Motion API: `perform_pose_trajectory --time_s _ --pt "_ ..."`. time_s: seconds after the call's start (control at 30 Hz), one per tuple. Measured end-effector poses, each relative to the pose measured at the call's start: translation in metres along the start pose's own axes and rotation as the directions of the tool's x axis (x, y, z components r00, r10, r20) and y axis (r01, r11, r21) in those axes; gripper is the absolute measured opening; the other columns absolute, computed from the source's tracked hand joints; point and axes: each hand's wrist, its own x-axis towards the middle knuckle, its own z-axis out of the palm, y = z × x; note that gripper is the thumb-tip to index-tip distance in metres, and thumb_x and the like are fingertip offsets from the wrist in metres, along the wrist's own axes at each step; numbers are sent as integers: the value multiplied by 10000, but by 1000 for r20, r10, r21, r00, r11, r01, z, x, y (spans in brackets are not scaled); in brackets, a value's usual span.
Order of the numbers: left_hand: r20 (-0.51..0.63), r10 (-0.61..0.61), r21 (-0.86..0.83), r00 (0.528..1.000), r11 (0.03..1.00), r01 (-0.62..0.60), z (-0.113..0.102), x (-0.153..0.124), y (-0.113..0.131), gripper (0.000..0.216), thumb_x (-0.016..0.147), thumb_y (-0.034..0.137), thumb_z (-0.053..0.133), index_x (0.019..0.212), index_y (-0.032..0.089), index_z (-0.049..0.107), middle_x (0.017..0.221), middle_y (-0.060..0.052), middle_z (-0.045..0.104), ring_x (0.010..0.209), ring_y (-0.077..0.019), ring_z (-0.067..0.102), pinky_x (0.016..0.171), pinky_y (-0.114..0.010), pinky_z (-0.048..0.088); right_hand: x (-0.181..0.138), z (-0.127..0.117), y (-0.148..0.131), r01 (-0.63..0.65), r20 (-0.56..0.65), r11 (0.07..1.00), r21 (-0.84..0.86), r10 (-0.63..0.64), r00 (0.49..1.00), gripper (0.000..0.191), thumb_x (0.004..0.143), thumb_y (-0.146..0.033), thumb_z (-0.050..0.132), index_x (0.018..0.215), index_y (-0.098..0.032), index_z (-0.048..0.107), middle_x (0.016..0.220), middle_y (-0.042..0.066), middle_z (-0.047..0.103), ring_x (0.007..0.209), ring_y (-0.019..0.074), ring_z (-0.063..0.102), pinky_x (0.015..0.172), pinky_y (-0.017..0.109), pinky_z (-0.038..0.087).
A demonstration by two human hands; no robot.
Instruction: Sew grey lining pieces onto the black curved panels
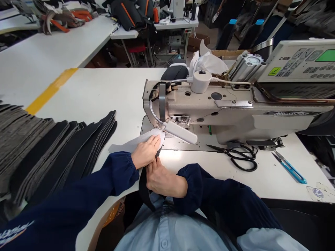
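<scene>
A pale mesh fabric piece [136, 142] runs under the needle area of a sewing machine [235, 118], with a dark edge along its right side. My left hand [146, 151] lies on top of this fabric just in front of the needle, fingers stretched forward and pressing down. Close behind it, my right hand [163, 177] has its fingers closed on a black fabric strip [143, 184], which hangs over the table edge toward my lap. The two hands nearly touch. A white lamp [180, 132] on the machine partly covers the needle and presser foot.
Stacked dark fabric pieces [75, 150] fan out on the left of the table. To the right lie black scissors [235, 155] and blue-handled snips [290, 167]. A control panel [303, 62] tops the machine. Yellow tape [51, 90] crosses the table, and another workstation [178, 24] stands behind.
</scene>
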Motion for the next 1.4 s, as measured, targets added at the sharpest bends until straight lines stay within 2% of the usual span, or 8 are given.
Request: perform_pose_trajectory --time_s 0.13,0.37,0.57,0.7,0.8,0.97,1.23,1.4 --pt "13 -52 -9 999 999 52 -5 7 6 679 752 51 419 1432 56 423 1500 -171 408 1395 -286 376 826 -341 556 -3 -4 6 8 64 999 48 -11 998 346 891 -166 479 1099 30 674 1108 332 651 954 371 663 776 574 506" --pt "18 -159 3 987 987 159 -17 26 20 524 853 86 358 1357 -17 459 1348 -276 519 1330 -338 427 799 -354 540 -9 -6 15 -6 132 995 96 -7 991 435 878 -254 519 1124 76 660 1181 384 591 1002 407 645 787 554 495" --pt "6 -247 -65 969 967 247 -16 32 13 473 863 79 363 1311 22 501 1240 -243 578 1255 -327 471 815 -373 528 -9 -11 26 19 206 992 121 -44 978 457 897 -276 480 1117 78 669 1190 378 588 1048 423 642 834 547 491" --pt "-64 -190 1 980 982 191 -10 16 -2 587 788 3 416 1360 117 479 1325 -193 504 1181 -288 497 802 -342 511 -8 -8 28 0 213 994 105 -23 977 502 887 -276 520 1170 126 619 1218 401 547 1084 448 627 858 543 500" --pt "-48 -171 77 984 982 174 -9 6 -10 665 757 -58 404 1379 169 470 1206 -169 536 1076 -270 530 714 -316 492 -6 -6 28 -24 215 994 107 1 977 525 888 -289 532 1183 141 600 1218 404 540 1095 451 622 863 549 507" --pt "-34 -128 151 991 980 132 -14 3 -15 554 867 -8 378 1368 203 486 1069 -146 570 1009 -270 542 711 -339 469 -4 -10 32 -43 261 992 118 10 965 583 896 -341 527 1205 150 579 1237 398 531 1129 457 602 889 541 506" --pt "-5 -116 58 993 991 116 -29 -7 -12 366 846 -32 422 1120 141 592 964 -143 584 946 -270 542 691 -340 426 -4 -16 38 -68 270 985 160 23 963 596 896 -353 519 1210 151 574 1253 402 517 1159 440 589 929 515 503" --pt "64 -51 7 997 999 51 -32 -10 -12 419 721 -76 550 1099 103 548 966 -145 572 937 -275 558 676 -317 458 -7 -17 39 -57 266 988 144 17 964 618 894 -364 515 1213 162 564 1255 403 518 1162 433 589 940 496 506"
